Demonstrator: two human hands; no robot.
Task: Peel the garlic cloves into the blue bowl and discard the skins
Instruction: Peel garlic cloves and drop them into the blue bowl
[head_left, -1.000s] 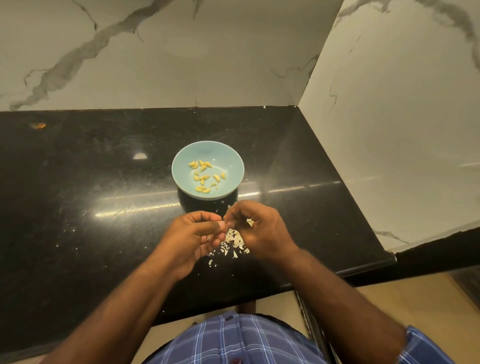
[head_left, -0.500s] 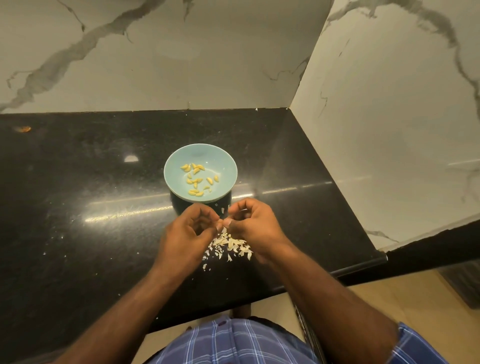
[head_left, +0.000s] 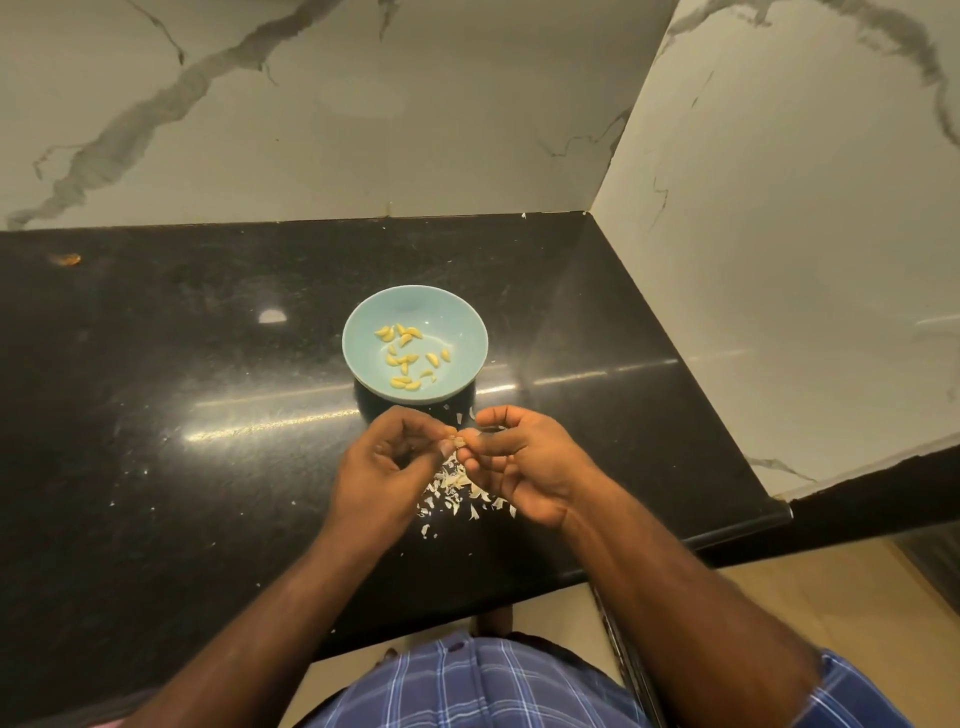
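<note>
Pinched between the fingertips of both hands, a small garlic clove (head_left: 459, 442) is held just in front of the blue bowl (head_left: 462, 332), on its near side and above the countertop (head_left: 156, 389). The left hand (head_left: 387, 467) has its thumb and forefinger closed on one end of the clove, and the right hand (head_left: 519, 462) nips the other end, its remaining fingers loosely curled. The clove is judged to be light, firm and rather slippery once bared, while its skin is thin, dry and easily torn; it is best taken by the tips, so that the skin can be lifted at an end. Inside the bowl a scatter of peeled cloves (head_left: 408, 358) is seen, about a dozen. A heap of skins (head_left: 457, 493) lies nearer than the bowl, under the hands, not yet discarded.
</note>
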